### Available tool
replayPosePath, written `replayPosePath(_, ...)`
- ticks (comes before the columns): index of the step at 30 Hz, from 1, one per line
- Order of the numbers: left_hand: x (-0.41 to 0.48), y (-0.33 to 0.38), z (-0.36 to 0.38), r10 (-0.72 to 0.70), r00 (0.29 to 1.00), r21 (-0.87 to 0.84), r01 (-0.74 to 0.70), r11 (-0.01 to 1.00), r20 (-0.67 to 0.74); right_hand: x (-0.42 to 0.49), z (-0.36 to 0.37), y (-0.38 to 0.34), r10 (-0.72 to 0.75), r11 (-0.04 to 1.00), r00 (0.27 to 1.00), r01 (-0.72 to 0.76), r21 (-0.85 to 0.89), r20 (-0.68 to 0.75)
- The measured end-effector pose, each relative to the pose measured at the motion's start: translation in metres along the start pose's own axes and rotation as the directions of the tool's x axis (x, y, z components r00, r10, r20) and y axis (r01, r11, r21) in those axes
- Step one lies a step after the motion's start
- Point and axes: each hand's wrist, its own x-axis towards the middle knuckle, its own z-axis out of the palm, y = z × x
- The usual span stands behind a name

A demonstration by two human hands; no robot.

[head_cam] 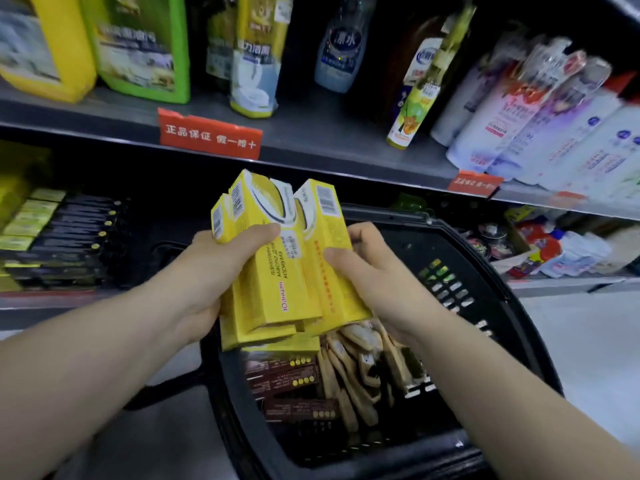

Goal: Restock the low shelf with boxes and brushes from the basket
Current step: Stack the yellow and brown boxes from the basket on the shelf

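I hold a bundle of several long yellow boxes (277,271) upright above the black basket (491,306). My left hand (221,268) grips the bundle from the left, thumb across the front. My right hand (367,268) grips the rightmost box from the right. Inside the basket lie dark brown boxes (287,379), another yellow box and a heap of tan-handled brushes (356,368). The low shelf (45,296) on the left holds rows of black and yellow boxes (62,237).
An upper shelf (311,140) with red price tags carries bottles and refill pouches of cleaner. At the right, the low shelf holds mixed packets and tins (540,251). Pale floor shows at the right of the basket.
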Motion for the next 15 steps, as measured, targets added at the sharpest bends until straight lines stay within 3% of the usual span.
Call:
replayPosePath(4,-0.02,0.008,-0.021,0.016,0.999,-0.015,-0.017,1.0,-0.051,-0.002,0.025,-0.008,0.092,0.948,0.986,-0.13,0.289,0.141)
replayPosePath(7,-0.037,0.005,-0.031,0.04,0.996,-0.044,-0.043,0.998,-0.078,-0.005,0.031,-0.01,0.108,0.904,0.967,-0.193,0.382,0.233)
replayPosePath(11,-0.056,-0.003,-0.035,0.02,0.994,-0.077,-0.028,0.997,-0.107,-0.009,0.037,-0.014,0.063,0.914,0.96,-0.166,0.371,0.273)
replayPosePath(15,-0.068,-0.006,-0.029,0.058,0.983,-0.082,-0.073,0.994,-0.175,-0.006,0.047,-0.034,0.095,0.965,0.965,-0.15,0.216,0.245)
